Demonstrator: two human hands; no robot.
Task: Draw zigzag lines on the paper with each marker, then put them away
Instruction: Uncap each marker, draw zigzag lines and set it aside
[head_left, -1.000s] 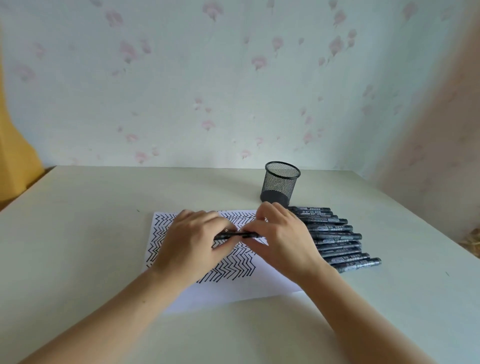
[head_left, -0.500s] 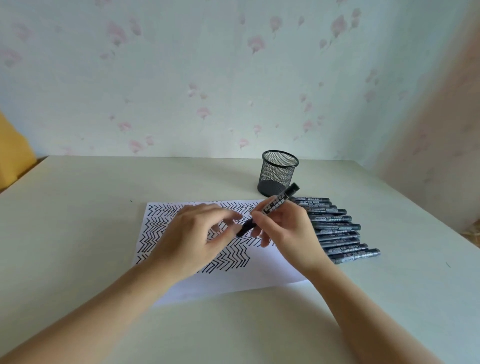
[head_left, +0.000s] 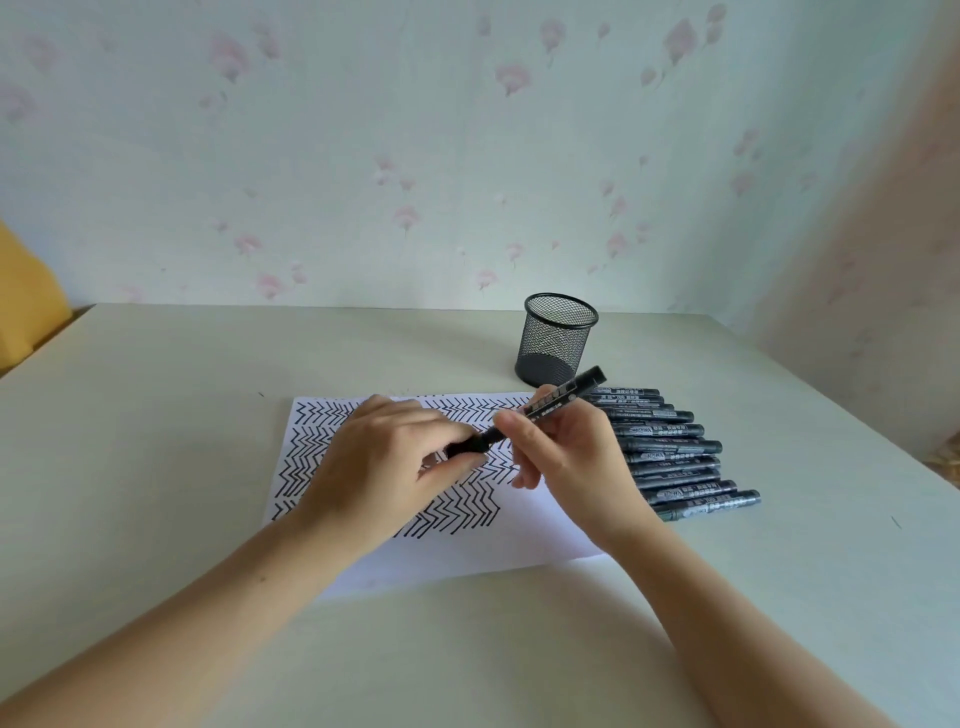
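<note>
Two bare forearms are entering from the lower edge, each ending in a bare hand: the left hand and the right hand. No sleeve is showing on either arm as far as the frame's edge. The fingernails showing on the right hand are looking short and unpainted. The fingers are showing bare.

Pale cream table fills the lower frame, a few tiny dark specks on its surface. Behind it a light wall with faded pink flower wallpaper, turning a corner at right. Yellow object at far left edge beside the table, partly cut off; can't tell what it is.
</note>
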